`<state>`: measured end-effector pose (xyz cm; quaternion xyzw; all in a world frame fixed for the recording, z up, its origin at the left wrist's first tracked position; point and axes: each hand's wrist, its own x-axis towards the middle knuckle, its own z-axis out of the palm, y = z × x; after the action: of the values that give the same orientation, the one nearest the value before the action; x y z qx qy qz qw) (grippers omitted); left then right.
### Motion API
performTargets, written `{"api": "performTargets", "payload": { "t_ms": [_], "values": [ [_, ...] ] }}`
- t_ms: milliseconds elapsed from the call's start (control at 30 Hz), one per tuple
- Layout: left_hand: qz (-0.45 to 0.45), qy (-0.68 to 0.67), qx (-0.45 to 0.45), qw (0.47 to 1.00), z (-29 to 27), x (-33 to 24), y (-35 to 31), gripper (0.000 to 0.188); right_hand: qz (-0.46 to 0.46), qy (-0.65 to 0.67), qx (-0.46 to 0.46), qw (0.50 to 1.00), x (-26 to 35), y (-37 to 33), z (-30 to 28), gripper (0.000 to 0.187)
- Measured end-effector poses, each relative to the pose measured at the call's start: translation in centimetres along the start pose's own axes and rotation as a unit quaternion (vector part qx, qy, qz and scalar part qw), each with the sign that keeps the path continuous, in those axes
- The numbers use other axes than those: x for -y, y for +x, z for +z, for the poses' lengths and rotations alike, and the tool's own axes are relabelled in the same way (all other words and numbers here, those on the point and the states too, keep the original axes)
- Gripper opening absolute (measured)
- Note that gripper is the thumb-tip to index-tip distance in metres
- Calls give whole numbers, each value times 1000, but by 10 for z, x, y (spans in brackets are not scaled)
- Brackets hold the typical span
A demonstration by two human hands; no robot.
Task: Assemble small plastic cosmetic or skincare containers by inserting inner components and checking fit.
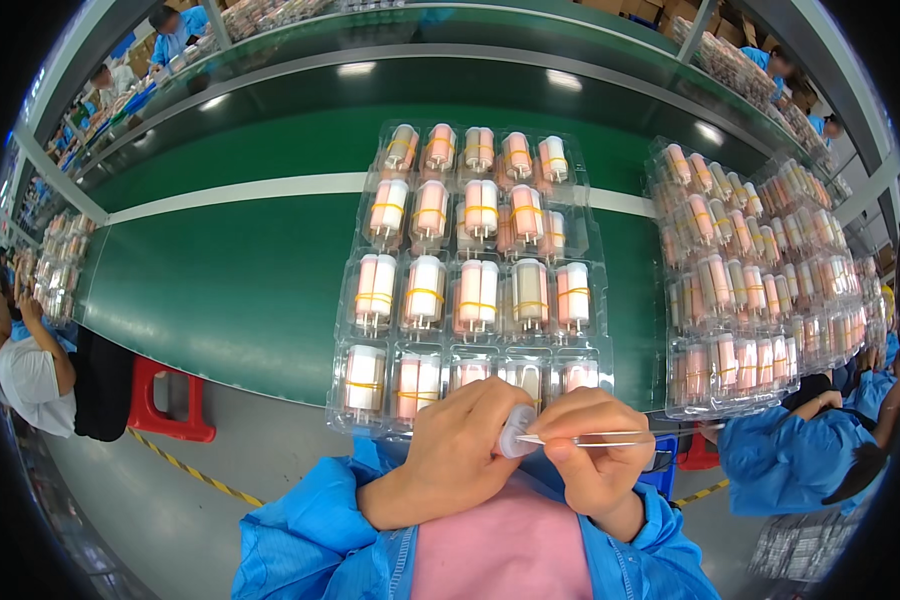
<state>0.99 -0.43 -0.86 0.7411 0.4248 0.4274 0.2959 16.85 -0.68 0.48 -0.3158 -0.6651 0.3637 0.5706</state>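
Note:
My left hand (448, 455) is closed around a small translucent whitish round piece (513, 440), its exact kind hard to make out. In my right hand (600, 452), thin metal tweezers (615, 434) are pinched between thumb and fingers. Their pointed end meets the round piece, touching it or just in front of it. Both hands are close together in front of my chest, over the near edge of a clear plastic tray (344, 310). The tray's compartments hold several pink, white and greyish cylinder bundles (424, 290) with yellow bands. My hands partly hide the nearest row.
The tray rests on a green conveyor belt (220, 270) with a white stripe (240, 195). More filled trays (730, 310) stand to the right, others (62, 265) at far left. A red stool (173, 400) and a seated person (35, 375) are left; a blue-sleeved person (800, 450) is right.

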Motion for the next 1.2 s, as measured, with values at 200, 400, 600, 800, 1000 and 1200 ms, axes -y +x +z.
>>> {"api": "performTargets", "payload": {
  "t_ms": [200, 400, 600, 800, 1000, 1200],
  "values": [
    [-1, -11, 9, 1000, 0, -1, 1, 24, 18, 36, -9, 999, -2, -2, 0, 13],
    [1, 1, 15, 1000, 0, 1, 0, 28, 10, -15, -4, 1000, 1, -1, 0, 12],
    [3, 38, 19, 999, -2, 1, -2, 33, -27, -55, 14, 998, 3, 3, 4, 11],
    [32, 126, 15, 991, -1, 0, -3, 33, 20, -60, 21, 998, 10, 4, 2, 11],
    [25, 77, 18, 997, 0, 1, -3, 31, 50, -39, 30, 998, 10, 5, 1, 10],
    [8, -41, -1, 999, 2, 3, -3, 31, 33, 77, -44, 996, 1, -8, 2, 14]
  ]
}}
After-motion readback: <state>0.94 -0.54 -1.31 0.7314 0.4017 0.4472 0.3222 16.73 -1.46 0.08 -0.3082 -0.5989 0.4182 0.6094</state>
